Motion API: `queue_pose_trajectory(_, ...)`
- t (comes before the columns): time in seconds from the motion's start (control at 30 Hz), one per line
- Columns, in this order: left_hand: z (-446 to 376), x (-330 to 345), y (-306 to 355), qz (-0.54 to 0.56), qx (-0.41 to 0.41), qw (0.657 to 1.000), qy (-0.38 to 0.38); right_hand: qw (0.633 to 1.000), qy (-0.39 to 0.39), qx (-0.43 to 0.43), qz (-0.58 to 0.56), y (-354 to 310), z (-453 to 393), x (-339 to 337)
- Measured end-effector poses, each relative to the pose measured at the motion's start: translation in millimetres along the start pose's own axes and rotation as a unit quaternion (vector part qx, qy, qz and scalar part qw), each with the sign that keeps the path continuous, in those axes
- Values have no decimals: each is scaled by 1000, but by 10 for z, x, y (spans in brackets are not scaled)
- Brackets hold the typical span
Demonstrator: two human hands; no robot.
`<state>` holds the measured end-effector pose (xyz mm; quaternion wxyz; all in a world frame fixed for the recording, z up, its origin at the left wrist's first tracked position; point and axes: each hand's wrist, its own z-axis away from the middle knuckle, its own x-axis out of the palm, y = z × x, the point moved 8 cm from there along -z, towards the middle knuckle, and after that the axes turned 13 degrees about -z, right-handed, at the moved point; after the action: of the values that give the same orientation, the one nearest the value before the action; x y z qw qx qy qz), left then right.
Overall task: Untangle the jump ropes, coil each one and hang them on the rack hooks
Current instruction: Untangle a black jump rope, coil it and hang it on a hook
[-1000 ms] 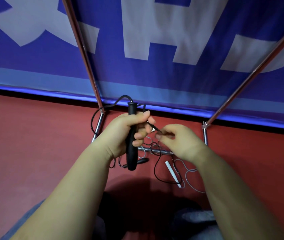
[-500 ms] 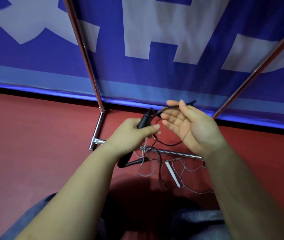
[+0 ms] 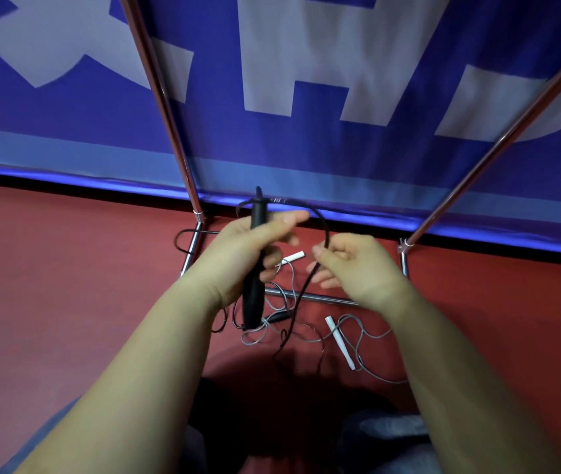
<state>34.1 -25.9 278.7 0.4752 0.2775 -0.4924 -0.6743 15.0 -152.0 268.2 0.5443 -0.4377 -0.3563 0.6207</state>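
We hold the black handle [image 3: 254,268] upright in our left hand [image 3: 238,254], fingers curled around its middle, so that the black cord [image 3: 320,227] leaves its top end and can be laid in a loop. Our right hand [image 3: 351,265] pinches this cord between thumb and fingertips just beside the left hand; the cord arcs from the handle top over to this pinch, then drops to the floor [image 3: 67,285]. We judge this is the start of coiling the black rope.

Below the hands, on the red floor at the foot of the metal rack [image 3: 306,296], the grey rope [image 3: 357,340] with its white handles [image 3: 339,340] lies mixed with the rest of the black cord, which is not yet free. No hooks are in view.
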Motion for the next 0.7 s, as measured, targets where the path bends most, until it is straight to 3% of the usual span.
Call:
queue_pose_trajectory(0.13, 24, 54, -181, -249, -53, 967, -12, 959, 30, 25, -280, -83, 14, -106)
queue_pose_trajectory(0.27, 25, 58, -166, -256, -41, 966, -17, 896, 39, 33, -441, -116, 19, -134)
queue_pose_trajectory(0.33, 15, 66, -131, -219, -31, 975, -10, 883, 47, 19, -467, -147, 9, -189)
queue_pose_trajectory(0.4, 0, 47, -94, -139, -25, 990, 9, 918, 30, 12, -395, -177, 4, -179)
queue_pose_trajectory(0.47, -10, -6, -57, -37, -26, 998, 31, 983, -23, 8, -181, -142, 26, -53)
queue_pose_trajectory(0.5, -13, -35, -45, 10, -30, 999, 38, 996, -65, 10, -65, -93, 46, 58)
queue_pose_trajectory(0.6, -31, -84, -18, 114, -34, 992, 50, 982, -153, 45, 106, 96, 108, 294)
queue_pose_trajectory(0.7, -62, -206, -27, 145, -16, 984, 100, 982, -153, 73, 85, 82, 117, 290)
